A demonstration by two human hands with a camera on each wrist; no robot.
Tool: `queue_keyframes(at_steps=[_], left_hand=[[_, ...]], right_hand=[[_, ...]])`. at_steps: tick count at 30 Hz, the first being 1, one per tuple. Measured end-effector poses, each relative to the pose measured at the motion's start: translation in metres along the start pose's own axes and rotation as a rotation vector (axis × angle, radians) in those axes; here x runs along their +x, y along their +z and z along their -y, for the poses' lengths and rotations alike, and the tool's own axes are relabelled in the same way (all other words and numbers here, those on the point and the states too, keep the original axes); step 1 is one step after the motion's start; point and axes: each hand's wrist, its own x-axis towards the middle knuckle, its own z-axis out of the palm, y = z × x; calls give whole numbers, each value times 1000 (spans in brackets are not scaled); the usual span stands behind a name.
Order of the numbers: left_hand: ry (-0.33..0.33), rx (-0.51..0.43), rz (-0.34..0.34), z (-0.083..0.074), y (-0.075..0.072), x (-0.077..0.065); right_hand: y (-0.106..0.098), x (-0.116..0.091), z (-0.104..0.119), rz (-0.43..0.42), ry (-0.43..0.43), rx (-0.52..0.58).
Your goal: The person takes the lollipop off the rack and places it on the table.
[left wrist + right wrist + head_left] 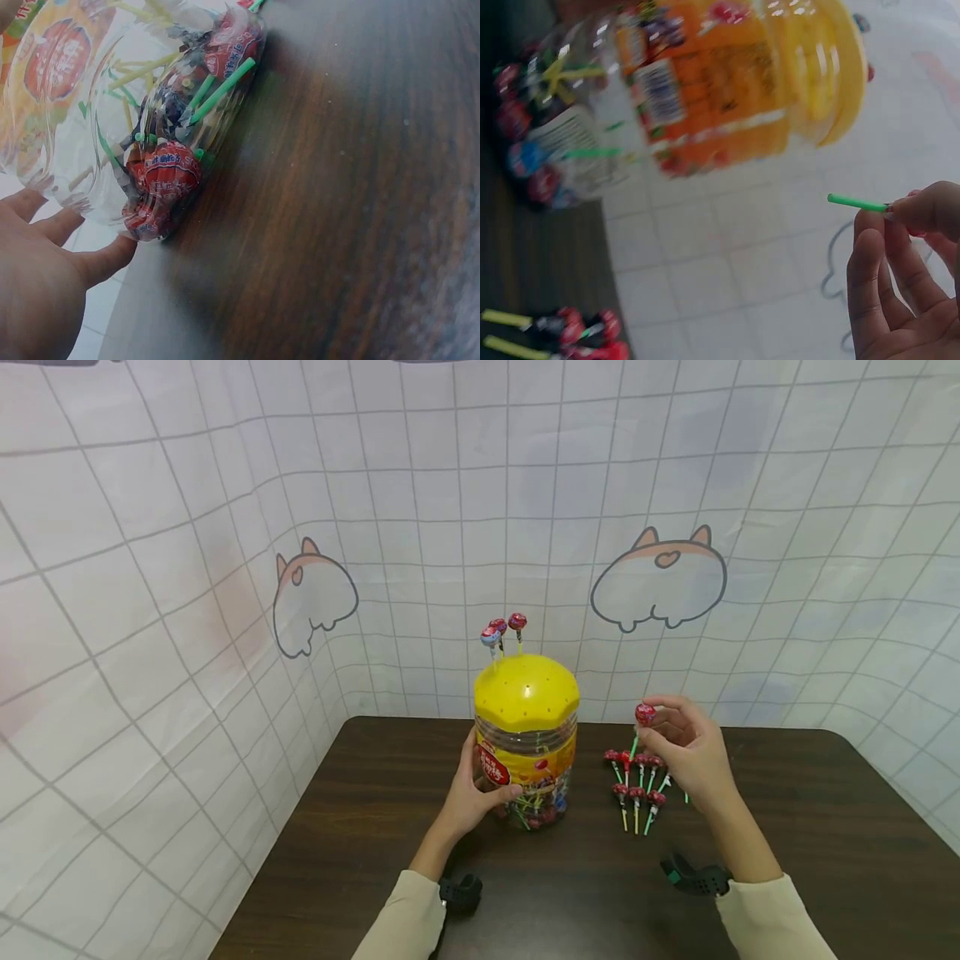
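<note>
A clear plastic candy jar [527, 760] with a yellow domed lid [527, 689] stands on the dark table. My left hand [468, 797] grips its left side, thumb across the front; in the left wrist view, fingertips press the clear wall near the base. Lollipops [172, 171] lie inside the jar. Three lollipops [517, 622] stick up from holes in the lid's back left. Right of the jar, my right hand [693, 752] pinches a red-wrapped lollipop [645, 715] just under its head, its green stick [857, 202] pointing toward the jar. Beneath that hand lie several lollipops [637, 793] in rows.
The brown wooden table [360, 827] reaches back to a white gridded cloth [465, 485] with cartoon animal drawings. A similar cloth hangs along the left side. Black wrist straps [697, 877] sit at both cuffs.
</note>
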Motion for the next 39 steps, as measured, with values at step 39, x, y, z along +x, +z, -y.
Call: queue_keyframes(at_steps=[39], left_hand=[[3, -17, 3, 2, 0, 1]], right_hand=[[-68, -49, -120, 242, 382, -305]])
